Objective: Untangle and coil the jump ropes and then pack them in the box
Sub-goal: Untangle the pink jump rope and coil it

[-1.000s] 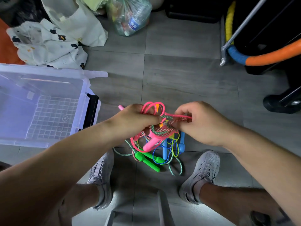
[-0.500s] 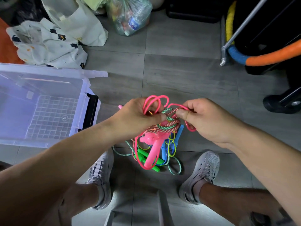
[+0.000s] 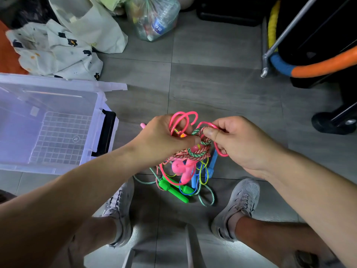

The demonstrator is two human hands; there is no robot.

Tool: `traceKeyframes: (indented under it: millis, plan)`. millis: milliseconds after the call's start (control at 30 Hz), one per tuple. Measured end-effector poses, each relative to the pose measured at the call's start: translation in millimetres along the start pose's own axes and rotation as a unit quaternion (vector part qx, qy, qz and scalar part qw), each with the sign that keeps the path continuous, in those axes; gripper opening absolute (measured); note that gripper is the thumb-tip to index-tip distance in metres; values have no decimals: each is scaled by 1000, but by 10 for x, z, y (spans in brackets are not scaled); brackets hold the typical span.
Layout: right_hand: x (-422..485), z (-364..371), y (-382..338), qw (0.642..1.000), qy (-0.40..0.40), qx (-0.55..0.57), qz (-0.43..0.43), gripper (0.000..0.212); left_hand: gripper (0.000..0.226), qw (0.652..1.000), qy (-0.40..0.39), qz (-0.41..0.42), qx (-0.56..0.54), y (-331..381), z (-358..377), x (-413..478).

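Note:
A tangle of jump ropes [image 3: 190, 161] hangs between my hands above the floor: pink cord loops [image 3: 183, 118], a braided green and red rope [image 3: 195, 153], blue and yellow cords, pink handles [image 3: 182, 169]. Green handles [image 3: 172, 190] and a blue handle [image 3: 212, 162] lie under it on the tiles. My left hand [image 3: 164, 140] grips the top of the tangle with curled fingers. My right hand [image 3: 237, 142] pinches the braided rope and a pink loop at the knot. The clear plastic box [image 3: 100, 105] stands to the left, open, nothing visible inside.
My two grey shoes [image 3: 237, 206] stand either side of the tangle. White bags and printed cloth [image 3: 58, 47] lie beyond the box. A bag of bottles [image 3: 154, 18] sits at the top. A foam-wrapped frame [image 3: 309, 68] and a wheel [image 3: 336, 122] stand at right.
Both hands have lifted the tangle slightly. My right hand shifted from pulling a pink cord sideways to pinching the braided rope at the knot; a pink loop now hangs round its fingers.

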State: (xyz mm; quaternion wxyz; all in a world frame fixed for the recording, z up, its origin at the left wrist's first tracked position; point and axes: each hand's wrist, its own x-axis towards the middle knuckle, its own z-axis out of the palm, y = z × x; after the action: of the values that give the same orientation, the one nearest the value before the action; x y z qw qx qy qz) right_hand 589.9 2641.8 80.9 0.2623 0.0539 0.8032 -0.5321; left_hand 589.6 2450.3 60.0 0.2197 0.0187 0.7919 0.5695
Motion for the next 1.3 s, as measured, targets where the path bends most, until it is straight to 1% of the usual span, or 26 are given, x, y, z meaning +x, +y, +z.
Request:
traceKeyframes:
  millis: [33, 100, 167, 233, 300, 333, 400, 467, 533, 567, 600, 633, 667, 733, 800, 900, 1000, 1100, 1200, 1300]
  plan:
    - [2, -6, 2, 1000, -1, 1, 2, 30, 20, 1000, 4, -2, -1, 0, -3, 6]
    - [-3, -17, 5, 1000, -5, 2, 6, 26, 21, 1000, -16, -11, 1, -3, -12, 11]
    - [-9, -12, 14, 1000, -9, 10, 7, 25, 23, 998, -60, -20, -1, -2, -27, 4]
    - [-14, -4, 12, 1000, -6, 24, 8, 26, 18, 994, -100, -30, -13, 0, -40, -11]
    - [-5, -17, 7, 999, 5, 32, 6, 29, 17, 991, -128, -36, 4, 11, -44, -26]
    - [5, -30, 8, 1000, 16, 14, -1, 30, 23, 990, -136, -37, 22, 15, -48, -35]
    - [15, -64, 10, 995, 47, -84, -25, 30, 34, 986, -152, -46, 47, 27, -69, -49]
    - [12, -87, 15, 981, 65, -175, -51, 29, 33, 984, -158, -59, 65, 33, -101, -39]
    - [8, -95, 21, 978, 60, -194, -52, 28, 28, 984, -148, -69, 66, 15, -113, -22]
    - [15, -99, 19, 983, 55, -170, -44, 26, 25, 987, -137, -67, 54, -2, -115, -15]
    - [22, -100, 7, 992, 48, -116, -29, 23, 20, 989, -127, -63, 43, -17, -113, -7]
    - [29, -101, -6, 998, 40, -45, -11, 19, 21, 990, -120, -62, 35, -15, -110, -1]
    - [34, -101, -22, 999, 30, 24, 7, 16, 27, 991, -114, -63, 23, -3, -105, 4]
    - [19, -91, -62, 992, -5, 123, 32, 11, 38, 993, -88, -81, -15, 33, -99, 6]
    - [5, -70, -86, 984, -33, 169, 37, 11, 39, 992, -58, -105, -30, 53, -91, 14]
    - [5, -46, -93, 982, -38, 183, 31, 10, 43, 993, -59, -103, 10, 91, -84, 0]
    - [-2, -23, -90, 984, -56, 170, 17, 9, 28, 993, -72, -98, -4, 112, -122, 3]
    - [-9, -20, -92, 988, -58, 147, 5, 12, 22, 991, -94, -90, -5, 127, -127, -7]
    - [-16, -21, -111, 989, -50, 138, 4, 14, 37, 992, -77, -95, -1, 104, -134, -4]
    - [-10, -30, -119, 990, -39, 134, 8, 13, 34, 992, -77, -97, 11, 109, -159, -6]
